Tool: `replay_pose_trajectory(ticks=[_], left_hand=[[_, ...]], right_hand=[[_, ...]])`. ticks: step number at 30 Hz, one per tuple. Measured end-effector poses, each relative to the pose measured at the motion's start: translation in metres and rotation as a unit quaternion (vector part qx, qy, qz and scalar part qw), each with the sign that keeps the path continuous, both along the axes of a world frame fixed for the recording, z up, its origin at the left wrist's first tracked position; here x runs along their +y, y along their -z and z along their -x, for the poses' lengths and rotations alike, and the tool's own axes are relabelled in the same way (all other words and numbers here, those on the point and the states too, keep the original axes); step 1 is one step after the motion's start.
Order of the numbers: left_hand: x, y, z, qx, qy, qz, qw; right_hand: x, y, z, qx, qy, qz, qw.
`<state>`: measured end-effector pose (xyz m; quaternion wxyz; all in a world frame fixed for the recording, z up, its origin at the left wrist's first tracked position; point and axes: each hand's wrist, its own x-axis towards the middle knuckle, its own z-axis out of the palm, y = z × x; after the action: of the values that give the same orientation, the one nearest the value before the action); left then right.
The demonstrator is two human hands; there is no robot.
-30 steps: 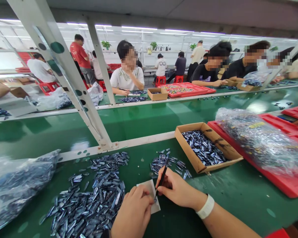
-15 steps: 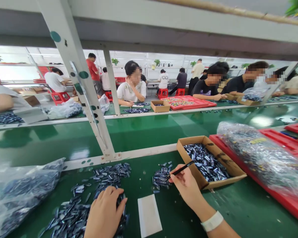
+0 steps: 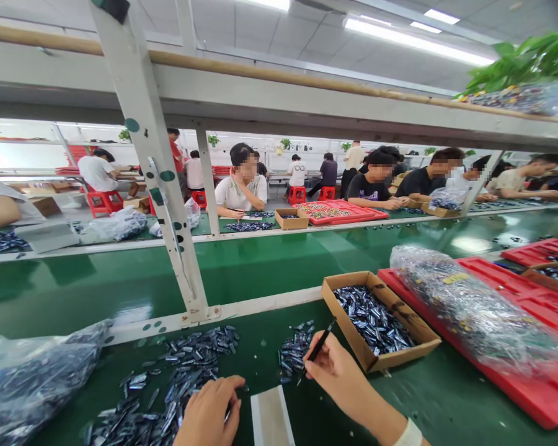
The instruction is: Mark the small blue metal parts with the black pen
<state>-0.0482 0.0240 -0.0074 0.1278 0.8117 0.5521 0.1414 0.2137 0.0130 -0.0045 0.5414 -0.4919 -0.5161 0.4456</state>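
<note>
My left hand (image 3: 211,409) is at the right edge of a large heap of small dark, shiny blue pieces (image 3: 177,384). Its thumb and index finger are apart, and a tiny dark piece shows by the index fingertip. In my right hand (image 3: 337,368) are slim black tweezers (image 3: 320,344), tilted, with the fine tip pointing down at the green surface. That tip is just beside a smaller pile of the same pieces (image 3: 295,350). A pale card with a white border (image 3: 272,418) lies between my hands.
A cardboard box (image 3: 400,356) of the pieces stands right of my right hand. Beyond it, a bulging clear bag (image 3: 456,303) rests on red trays (image 3: 534,396). Another bag (image 3: 41,378) lies left. A white post (image 3: 167,186) rises ahead; people sit across the green belt (image 3: 270,260).
The view has tilted up. My left hand has moved off the heap's middle toward the card. My right hand has turned the tweezers steeper, their tip now beside the small pile, nearer the card.
</note>
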Motion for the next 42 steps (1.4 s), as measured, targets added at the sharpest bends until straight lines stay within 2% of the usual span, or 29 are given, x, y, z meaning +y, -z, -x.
replay_pose_trajectory(ticks=[3,6,12,16,24,27,30,33,38,42], left_hand=[[-0.003,-0.002,-0.003,0.002,-0.008,-0.012,1.000],[-0.004,-0.009,-0.005,0.018,-0.031,-0.004,0.999],[-0.003,-0.018,-0.008,0.045,-0.056,0.013,0.997],[0.000,-0.017,-0.012,0.045,-0.041,0.018,0.998],[0.001,-0.018,-0.018,0.030,-0.012,0.020,0.999],[-0.010,-0.016,-0.027,-0.007,0.026,0.032,0.999],[-0.023,-0.010,-0.038,-0.001,0.088,0.054,0.995],[-0.031,-0.004,-0.045,0.010,0.117,0.061,0.991],[-0.032,-0.005,-0.046,-0.025,0.131,0.073,0.988],[-0.031,-0.010,-0.047,-0.034,0.098,0.101,0.989]], right_hand=[[-0.015,-0.013,0.003,-0.105,-0.067,0.023,0.992],[-0.024,-0.014,0.003,-0.112,-0.076,0.041,0.990],[-0.019,0.017,0.003,-0.008,-0.003,0.040,0.999],[-0.015,0.026,0.006,0.044,0.014,0.044,0.998],[-0.017,0.019,0.007,0.044,0.001,0.057,0.997],[-0.022,0.017,0.008,0.054,-0.048,0.067,0.995],[-0.028,0.015,0.009,0.035,-0.115,0.088,0.989],[-0.031,0.013,0.011,-0.010,-0.137,0.097,0.986],[-0.031,0.013,0.011,-0.048,-0.148,0.078,0.985],[-0.030,0.016,0.010,-0.065,-0.151,0.083,0.983]])
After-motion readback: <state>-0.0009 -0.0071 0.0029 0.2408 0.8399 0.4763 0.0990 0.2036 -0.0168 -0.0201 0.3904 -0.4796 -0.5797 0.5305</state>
